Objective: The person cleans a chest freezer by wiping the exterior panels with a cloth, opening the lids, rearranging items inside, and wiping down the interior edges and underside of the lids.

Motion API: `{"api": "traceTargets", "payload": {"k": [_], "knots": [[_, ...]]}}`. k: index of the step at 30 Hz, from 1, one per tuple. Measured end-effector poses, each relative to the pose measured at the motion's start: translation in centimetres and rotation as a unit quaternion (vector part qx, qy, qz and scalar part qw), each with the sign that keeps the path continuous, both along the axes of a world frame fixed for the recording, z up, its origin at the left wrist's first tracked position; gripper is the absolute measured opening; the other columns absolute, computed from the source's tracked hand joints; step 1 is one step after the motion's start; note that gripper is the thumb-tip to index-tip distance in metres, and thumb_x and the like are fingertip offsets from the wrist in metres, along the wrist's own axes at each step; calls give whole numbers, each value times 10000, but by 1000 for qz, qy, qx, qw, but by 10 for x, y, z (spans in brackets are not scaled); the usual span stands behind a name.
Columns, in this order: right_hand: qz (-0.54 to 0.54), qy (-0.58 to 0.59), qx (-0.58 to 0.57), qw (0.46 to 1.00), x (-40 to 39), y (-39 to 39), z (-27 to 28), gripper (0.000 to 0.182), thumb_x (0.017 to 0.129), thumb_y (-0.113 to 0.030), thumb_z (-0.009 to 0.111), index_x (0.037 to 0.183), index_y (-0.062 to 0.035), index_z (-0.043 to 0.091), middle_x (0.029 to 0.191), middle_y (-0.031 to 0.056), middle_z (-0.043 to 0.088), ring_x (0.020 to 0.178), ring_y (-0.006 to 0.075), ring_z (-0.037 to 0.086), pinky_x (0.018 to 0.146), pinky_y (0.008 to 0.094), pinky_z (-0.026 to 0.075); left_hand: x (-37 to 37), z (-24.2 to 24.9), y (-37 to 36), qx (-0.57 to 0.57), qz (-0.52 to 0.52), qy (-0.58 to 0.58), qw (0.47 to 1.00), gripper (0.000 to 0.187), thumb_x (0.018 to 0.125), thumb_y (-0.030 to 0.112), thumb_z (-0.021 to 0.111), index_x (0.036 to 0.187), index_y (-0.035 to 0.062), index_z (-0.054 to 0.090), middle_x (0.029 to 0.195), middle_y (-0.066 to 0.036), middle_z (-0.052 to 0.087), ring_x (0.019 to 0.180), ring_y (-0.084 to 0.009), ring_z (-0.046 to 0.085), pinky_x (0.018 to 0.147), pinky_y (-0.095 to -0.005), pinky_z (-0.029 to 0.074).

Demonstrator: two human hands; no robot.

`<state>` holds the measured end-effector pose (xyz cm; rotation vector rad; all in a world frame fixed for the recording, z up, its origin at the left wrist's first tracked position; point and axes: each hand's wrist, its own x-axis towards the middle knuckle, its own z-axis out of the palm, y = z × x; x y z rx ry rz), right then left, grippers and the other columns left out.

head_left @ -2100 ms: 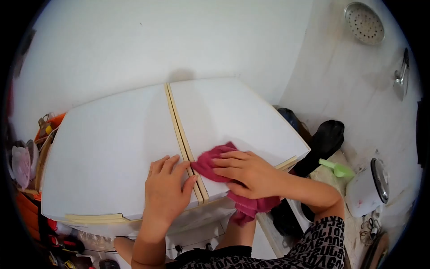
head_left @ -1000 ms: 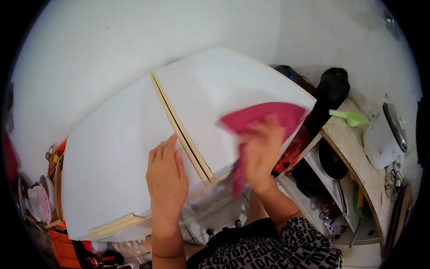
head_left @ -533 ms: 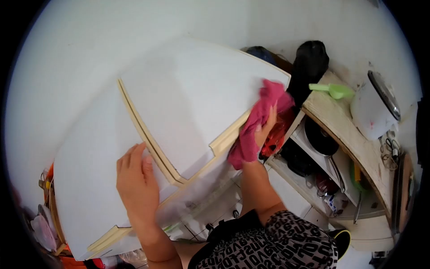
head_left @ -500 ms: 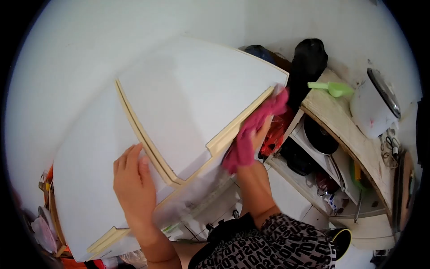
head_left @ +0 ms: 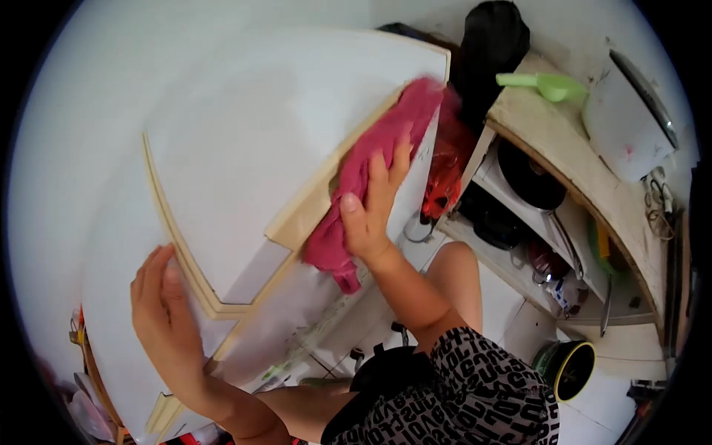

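Observation:
A large white two-door appliance with cream trim, like a refrigerator [head_left: 230, 141], fills the middle and left of the view. My right hand [head_left: 373, 211] holds a dark pink cloth [head_left: 371, 159] and presses it along the cream handle strip [head_left: 300, 215] at the door's edge. The cloth hides part of that strip, and its lower end hangs free. My left hand [head_left: 167, 326] lies open against the other white panel, its fingertips near the cream seam [head_left: 174, 222] between the two doors.
To the right, a wooden shelf unit [head_left: 519, 111] bears a green scoop [head_left: 556, 87] and a white pot [head_left: 630, 122], with a frying pan [head_left: 528, 174] below. Black and red bags [head_left: 445, 174] stand beside the appliance. A dark bin [head_left: 571, 371] with a yellow rim sits on the tiles.
The view has shifted, and the appliance appears larger and further left. My right hand's fingers now show spread over the cloth, which was bunched and blurred before. My left hand stays by the seam.

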<state>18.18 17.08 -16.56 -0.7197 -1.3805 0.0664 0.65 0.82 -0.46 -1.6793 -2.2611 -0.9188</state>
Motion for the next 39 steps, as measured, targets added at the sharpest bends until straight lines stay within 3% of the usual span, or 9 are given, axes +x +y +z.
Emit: {"api": "traceTargets", "payload": {"k": [3, 6, 10, 12, 17, 19, 21, 30, 39], "knots": [[10, 106, -83, 991, 18, 34, -64, 708, 928, -307, 517, 1476, 24, 215, 1562, 261, 145, 1445, 423, 134, 1160, 530, 66, -4, -2, 3, -9, 11, 16, 1000, 336, 1010, 226, 457, 1140, -30, 633, 1189, -178, 623, 1104, -311, 581, 958, -362, 431], [-27, 473, -409, 780, 20, 74, -166, 608, 995, -255, 434, 1505, -20, 200, 1531, 189, 263, 1355, 297, 338, 1139, 379, 233, -6, -3, 4, -8, 0, 4, 1000, 362, 1018, 254, 457, 1161, -35, 622, 1165, -181, 625, 1090, -280, 583, 953, -350, 430], [12, 553, -516, 654, -6, 54, -268, 589, 976, -221, 429, 1490, -12, 229, 1530, 190, 262, 1369, 312, 320, 1143, 389, 223, -12, -4, 5, -17, 9, -3, 1000, 382, 1026, 273, 448, 1195, -32, 603, 1162, -154, 623, 1075, -238, 575, 958, -327, 414], [11, 528, -524, 668, -25, 25, -273, 581, 967, -204, 427, 1482, -8, 243, 1530, 190, 261, 1375, 320, 311, 1145, 395, 218, -6, -5, 5, -14, 24, -18, 999, 382, 1026, 272, 446, 1195, -32, 604, 1168, -149, 623, 1080, -232, 573, 963, -323, 411], [-166, 226, -290, 915, -50, -22, -193, 562, 944, -162, 421, 1463, 2, 279, 1529, 192, 260, 1392, 338, 289, 1150, 408, 205, -8, -3, 1, -22, 24, -69, 997, 406, 1031, 290, 435, 1243, -20, 587, 1229, -132, 605, 1136, -211, 543, 998, -317, 389], [-9, 291, -290, 912, -14, -12, -174, 635, 975, -349, 431, 1463, 20, 259, 1581, 205, 115, 1461, 362, 105, 1173, 450, 92, -11, -6, -3, -35, 7, -58, 998, 422, 1032, 298, 424, 1269, -20, 569, 1252, -136, 593, 1156, -213, 533, 1008, -314, 381], [-27, 326, -291, 899, 0, 12, -223, 621, 967, -378, 424, 1447, -2, 307, 1555, 148, 217, 1416, 324, 228, 1151, 400, 183, -7, -2, -4, -33, 32, -109, 993, 440, 1032, 305, 407, 1285, -24, 552, 1262, -144, 585, 1162, -214, 529, 1014, -318, 374], [35, 557, -560, 612, 9, 24, -436, 606, 964, -349, 447, 1448, -6, 320, 1562, 178, 173, 1424, 355, 200, 1140, 442, 188, -56, 2, -49, 49, 69, 7, 996, 447, 1035, 252, 337, 1359, -16, 489, 1376, -172, 498, 1254, -212, 487, 1125, -377, 308], [30, 595, -599, 535, -99, -101, -356, 594, 961, -320, 469, 1448, -10, 332, 1569, 208, 128, 1432, 387, 171, 1129, 485, 193, -25, -2, -12, -47, -7, -46, 998, 471, 1021, 295, 379, 1313, -43, 528, 1300, -168, 555, 1219, -217, 501, 1084, -348, 321]]}}
